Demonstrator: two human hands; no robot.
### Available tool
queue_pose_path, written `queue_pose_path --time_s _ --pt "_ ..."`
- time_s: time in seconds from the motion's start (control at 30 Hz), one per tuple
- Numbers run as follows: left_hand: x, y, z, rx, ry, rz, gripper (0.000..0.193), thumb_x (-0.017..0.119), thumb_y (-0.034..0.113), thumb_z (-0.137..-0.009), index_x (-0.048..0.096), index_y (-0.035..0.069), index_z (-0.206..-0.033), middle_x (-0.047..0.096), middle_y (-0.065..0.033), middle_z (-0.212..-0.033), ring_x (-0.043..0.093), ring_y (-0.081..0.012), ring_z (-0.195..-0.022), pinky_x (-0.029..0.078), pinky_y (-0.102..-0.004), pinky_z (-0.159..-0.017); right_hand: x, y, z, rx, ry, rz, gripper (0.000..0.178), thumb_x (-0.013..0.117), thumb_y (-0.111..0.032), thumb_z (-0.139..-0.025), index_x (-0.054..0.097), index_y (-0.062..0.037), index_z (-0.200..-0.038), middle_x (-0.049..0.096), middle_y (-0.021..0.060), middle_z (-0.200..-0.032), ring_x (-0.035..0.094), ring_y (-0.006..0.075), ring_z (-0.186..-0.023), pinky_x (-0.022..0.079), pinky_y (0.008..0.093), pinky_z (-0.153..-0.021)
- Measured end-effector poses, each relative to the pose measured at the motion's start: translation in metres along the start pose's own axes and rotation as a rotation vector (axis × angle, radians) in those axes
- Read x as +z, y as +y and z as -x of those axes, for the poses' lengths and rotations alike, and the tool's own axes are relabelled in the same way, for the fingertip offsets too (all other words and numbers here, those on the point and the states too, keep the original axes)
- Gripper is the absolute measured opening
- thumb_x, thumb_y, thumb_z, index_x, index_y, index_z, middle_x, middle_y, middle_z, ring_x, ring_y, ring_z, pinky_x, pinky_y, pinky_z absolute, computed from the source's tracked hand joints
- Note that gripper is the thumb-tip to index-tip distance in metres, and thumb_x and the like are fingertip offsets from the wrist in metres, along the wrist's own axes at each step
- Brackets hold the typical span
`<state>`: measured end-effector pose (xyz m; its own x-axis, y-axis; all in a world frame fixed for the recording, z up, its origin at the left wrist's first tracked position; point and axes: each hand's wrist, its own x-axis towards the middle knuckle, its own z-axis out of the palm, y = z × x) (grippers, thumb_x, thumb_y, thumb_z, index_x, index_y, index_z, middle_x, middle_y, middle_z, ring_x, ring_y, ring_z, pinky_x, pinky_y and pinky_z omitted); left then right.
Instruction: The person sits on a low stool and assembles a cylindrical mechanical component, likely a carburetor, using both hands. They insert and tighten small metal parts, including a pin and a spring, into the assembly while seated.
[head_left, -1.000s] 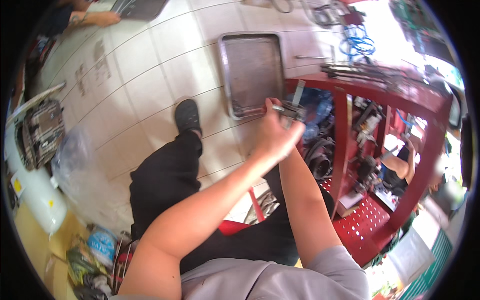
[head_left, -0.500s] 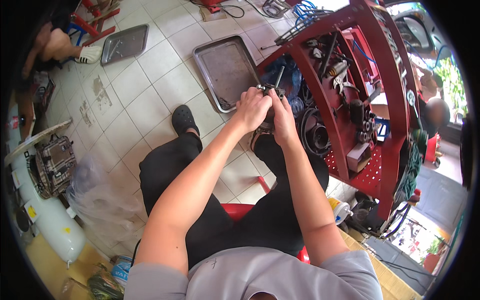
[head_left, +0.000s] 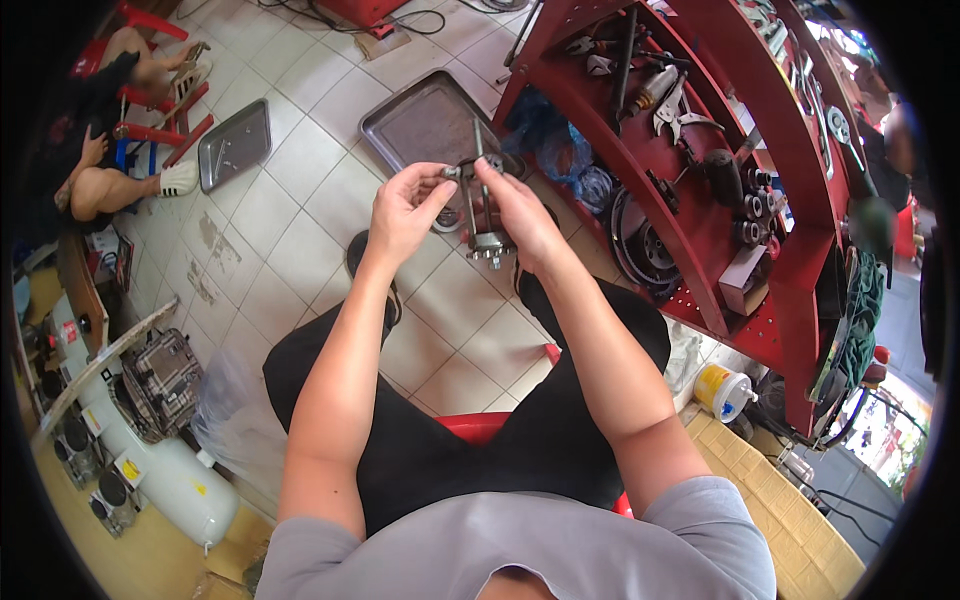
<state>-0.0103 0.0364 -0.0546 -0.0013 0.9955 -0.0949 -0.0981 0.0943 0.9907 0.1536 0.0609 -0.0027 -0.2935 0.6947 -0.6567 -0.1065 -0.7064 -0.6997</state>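
Over the floor between my knees I hold a dark metal mechanical assembly (head_left: 487, 243). A thin rod sticks up from its top, two parallel bars run down its middle, and a round toothed-looking piece sits at the bottom. My right hand (head_left: 525, 222) wraps its right side, thumb on top near the rod. My left hand (head_left: 402, 212) pinches a small part at the upper left of the assembly between thumb and fingers. Just beyond my hands lies a grey metal tray (head_left: 380, 112) on the tiles, partly hidden by them.
A red tool cart (head_left: 660, 235) with pliers, sockets and wrenches stands close on the right. At far left another person sits by a smaller tray (head_left: 235, 145). A white tank (head_left: 175, 490) and a clear plastic bag (head_left: 235, 410) are at lower left; a white bucket (head_left: 722, 390) stands right.
My left hand has moved left from on top of my right hand to the assembly's edge. The assembly is now less covered, showing its bars and lower end. My view has shifted.
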Motion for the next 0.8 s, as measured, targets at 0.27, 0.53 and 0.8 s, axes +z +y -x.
queue_pose_path --time_s 0.27,0.53,0.8 --pt "-0.007 -0.004 0.001 0.043 -0.021 -0.165 0.02 0.061 0.007 -0.091 0.056 0.001 -0.11 0.064 -0.0027 -0.088 0.06 -0.0091 -0.08 0.048 -0.0239 -0.073 -0.008 0.002 0.002 0.031 -0.113 0.015 0.034 0.062 -0.03 -0.089 0.053 -0.0042 -0.11 0.064 0.0107 -0.085 0.064 0.0187 -0.066 0.053 0.0298 -0.057" --pt "-0.006 0.007 0.008 0.093 -0.006 -0.497 0.021 0.047 0.022 -0.098 0.051 0.005 -0.109 0.061 -0.0121 -0.076 0.061 -0.0245 -0.07 0.047 -0.0347 -0.066 -0.001 0.004 0.008 -0.021 -0.168 0.0 0.033 0.068 -0.01 -0.081 0.052 0.0003 -0.109 0.066 0.0113 -0.085 0.065 0.0182 -0.067 0.053 0.0296 -0.059" --pt "-0.009 0.007 0.009 0.072 -0.024 -0.624 0.031 0.043 0.032 -0.1 0.053 0.003 -0.098 0.053 -0.013 -0.066 0.054 -0.0255 -0.062 0.043 -0.0363 -0.06 0.0 0.004 0.012 -0.067 -0.15 0.064 0.038 0.069 -0.01 -0.08 0.05 0.0007 -0.111 0.066 0.0099 -0.083 0.064 0.0161 -0.065 0.051 0.0271 -0.057"
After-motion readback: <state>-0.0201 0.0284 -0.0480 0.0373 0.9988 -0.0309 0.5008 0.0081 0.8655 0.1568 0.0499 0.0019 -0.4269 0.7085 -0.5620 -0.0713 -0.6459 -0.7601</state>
